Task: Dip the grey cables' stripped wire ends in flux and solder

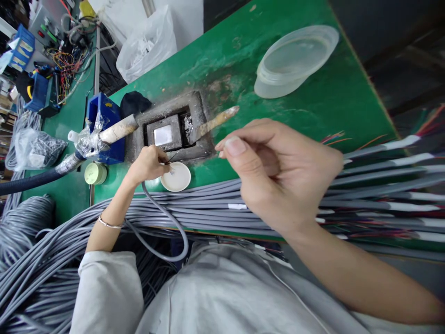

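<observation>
My left hand (pixel 149 163) is closed around the end of a grey cable (pixel 175 218). Thin stripped wires (pixel 171 170) stick out of its fingers over a small round white dish (pixel 176 181). The cable loops down from the hand toward my lap. Just beyond it lies a solder pot (pixel 205 150) with a bright, silvery square pool (pixel 163 135). My right hand (pixel 278 171) hovers nearer the camera, thumb and forefinger pinched together; whatever they hold, if anything, is too small to make out. A flat, stained scraper (pixel 219 121) rests across the pot's right rim.
A long bundle of grey cables (pixel 205 208) runs along the bench's front edge. A clear plastic tub (pixel 295 62) stands at the back right. On the left are a blue bin (pixel 116 144), a fume hose (pixel 41 178) with its nozzle near the pot, and a small green jar (pixel 95 173).
</observation>
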Motion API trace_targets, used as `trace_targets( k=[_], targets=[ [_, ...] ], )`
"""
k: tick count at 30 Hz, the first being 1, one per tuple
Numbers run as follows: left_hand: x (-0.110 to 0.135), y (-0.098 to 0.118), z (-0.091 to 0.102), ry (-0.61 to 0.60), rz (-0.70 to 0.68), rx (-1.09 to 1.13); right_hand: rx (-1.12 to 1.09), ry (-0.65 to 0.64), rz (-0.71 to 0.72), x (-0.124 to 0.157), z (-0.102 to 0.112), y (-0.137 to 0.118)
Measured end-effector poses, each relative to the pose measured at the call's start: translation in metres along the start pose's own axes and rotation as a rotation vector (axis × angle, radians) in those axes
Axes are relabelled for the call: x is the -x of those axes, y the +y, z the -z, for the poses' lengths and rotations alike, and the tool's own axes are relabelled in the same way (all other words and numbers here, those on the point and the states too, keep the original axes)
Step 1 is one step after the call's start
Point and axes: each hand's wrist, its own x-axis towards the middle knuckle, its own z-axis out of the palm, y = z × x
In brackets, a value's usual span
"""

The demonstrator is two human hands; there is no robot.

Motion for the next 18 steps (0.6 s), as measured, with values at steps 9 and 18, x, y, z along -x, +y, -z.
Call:
trace_targets(
  k=[9, 18],
  targets=[
    [-0.022, -0.005, 0.018, 0.370, 0.138, -0.106, -0.016, 0.022, 0.019, -0.001, -0.001, 0.000],
    [-0.060, -0.015, 0.007, 0.396, 0.174, -0.192, 0.036, 0.030, -0.011, -0.002, 0.001, -0.002]
  ],
)
